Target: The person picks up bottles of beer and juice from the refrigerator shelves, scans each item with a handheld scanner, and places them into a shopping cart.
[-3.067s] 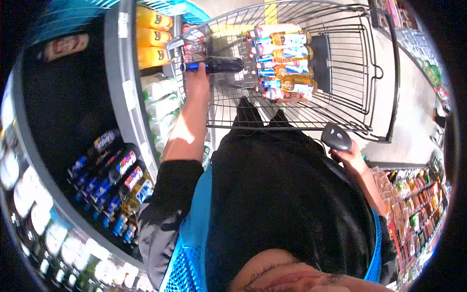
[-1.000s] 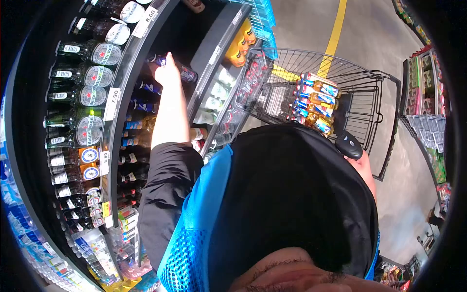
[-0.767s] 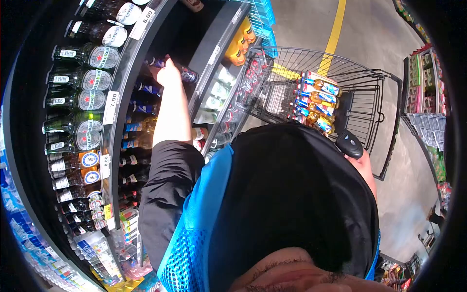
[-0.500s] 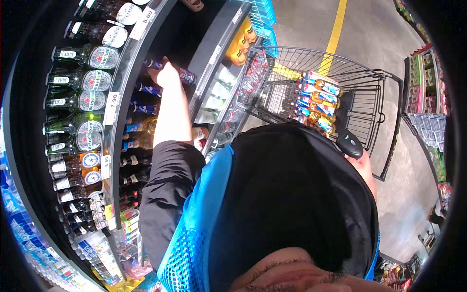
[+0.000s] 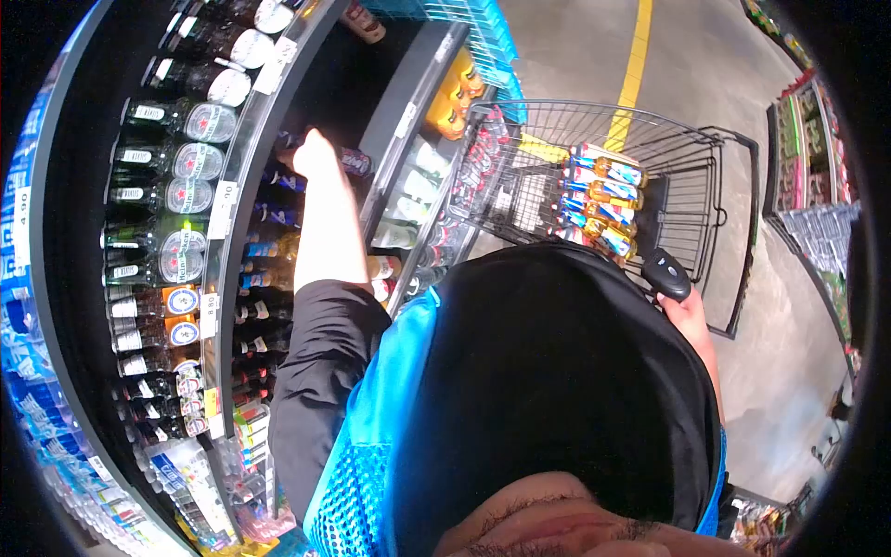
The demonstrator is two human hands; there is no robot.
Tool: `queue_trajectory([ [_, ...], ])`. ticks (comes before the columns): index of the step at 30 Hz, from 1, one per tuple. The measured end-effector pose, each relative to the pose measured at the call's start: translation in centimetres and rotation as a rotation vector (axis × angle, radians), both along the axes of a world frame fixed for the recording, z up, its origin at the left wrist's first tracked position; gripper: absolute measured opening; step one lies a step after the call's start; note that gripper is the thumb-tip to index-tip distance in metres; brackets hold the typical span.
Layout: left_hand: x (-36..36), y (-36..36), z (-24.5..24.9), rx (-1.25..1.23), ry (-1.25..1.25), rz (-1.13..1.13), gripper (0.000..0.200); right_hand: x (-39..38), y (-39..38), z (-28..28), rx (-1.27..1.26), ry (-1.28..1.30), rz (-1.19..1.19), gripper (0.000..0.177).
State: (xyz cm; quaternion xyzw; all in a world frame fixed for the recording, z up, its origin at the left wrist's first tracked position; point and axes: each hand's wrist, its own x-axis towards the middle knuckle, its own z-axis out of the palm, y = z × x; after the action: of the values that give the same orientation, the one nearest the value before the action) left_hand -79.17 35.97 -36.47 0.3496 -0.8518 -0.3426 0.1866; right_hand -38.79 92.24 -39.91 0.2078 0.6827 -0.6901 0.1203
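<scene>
My left hand (image 5: pixel 318 156) reaches into a dark shelf on the left, its fingers closed around a dark bottle (image 5: pixel 355 162). The bottle's lower part shows to the right of the hand, while fingers and blur hide much of its neck. Several blue-labelled bottles (image 5: pixel 281 215) stand beside it in the same shelf row. On the right, my right hand (image 5: pixel 683 308) is closed around a black rounded handheld device (image 5: pixel 665 275) that looks like a scanner. A wire shopping cart (image 5: pixel 733 223) stands ahead, with several amber bottles (image 5: pixel 601 200) lying in it.
Rows of green Heineken bottles (image 5: pixel 190 196) fill the adjacent shelf, edged by a price strip (image 5: pixel 221 209). Yellow packs (image 5: pixel 457 95) sit on another shelf level near a blue basket (image 5: pixel 497 46). A yellow line (image 5: pixel 633 70) marks the grey floor. Stocked shelves (image 5: pixel 807 167) line the right side.
The view has shifted slightly, so the shelves appear a little further right and lower. My left hand stays closed at the bottle, and my right hand keeps hold of the black device.
</scene>
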Motion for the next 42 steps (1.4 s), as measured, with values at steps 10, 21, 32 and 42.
queue_trajectory([
  [10,15.5,12.4,-7.0,-0.567,0.303,-0.787,0.090,8.5,6.8,-5.8,0.258,0.080,-0.377,0.017],
  [21,22.0,21.7,-18.0,-0.700,-0.895,-1.384,0.105,8.9,9.1,-5.8,1.100,0.118,0.128,0.055],
  [32,19.3,21.4,-20.6,-0.666,-0.719,-1.381,0.096,6.3,8.2,-6.1,1.124,0.038,0.254,0.053],
  [42,13.1,23.1,-20.2,-0.634,-0.804,-1.461,0.094,3.0,8.2,-7.7,1.133,-0.027,0.143,0.054],
])
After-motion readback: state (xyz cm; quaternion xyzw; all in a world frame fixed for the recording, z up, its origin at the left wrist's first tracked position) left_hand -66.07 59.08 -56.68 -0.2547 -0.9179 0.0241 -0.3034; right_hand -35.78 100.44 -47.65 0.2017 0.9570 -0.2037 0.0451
